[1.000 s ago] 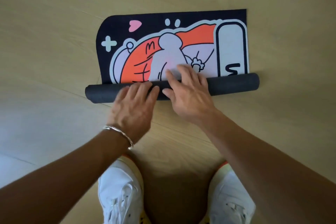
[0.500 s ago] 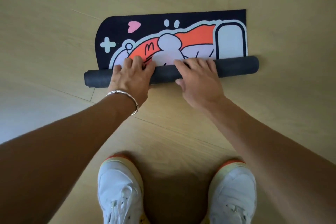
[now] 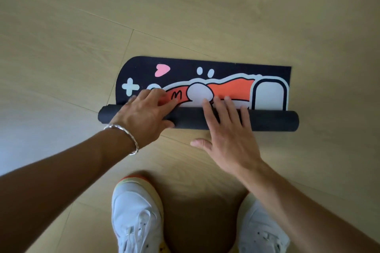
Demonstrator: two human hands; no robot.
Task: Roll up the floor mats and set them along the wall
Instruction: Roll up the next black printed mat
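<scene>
A floor mat (image 3: 226, 68) with a dark blue face and an orange and white cartoon print lies on the wooden floor, mostly rolled into a dark grey tube (image 3: 273, 120) on its near side. Only a narrow strip of the print is still flat. My left hand (image 3: 144, 114), with a silver bracelet on the wrist, lies over the left part of the roll, fingers reaching onto the print. My right hand (image 3: 224, 129) presses on the middle of the roll with straight, spread fingers, thumb off to the near side.
Light wooden floorboards (image 3: 205, 6) stretch all around the mat. My two white sneakers (image 3: 137, 217) stand just behind the roll at the bottom of the view. No wall is in sight.
The roll has moved farther away from me and grown thicker, and the flat printed strip has shrunk. Both hands moved forward with it; the view shifted so the mat sits lower.
</scene>
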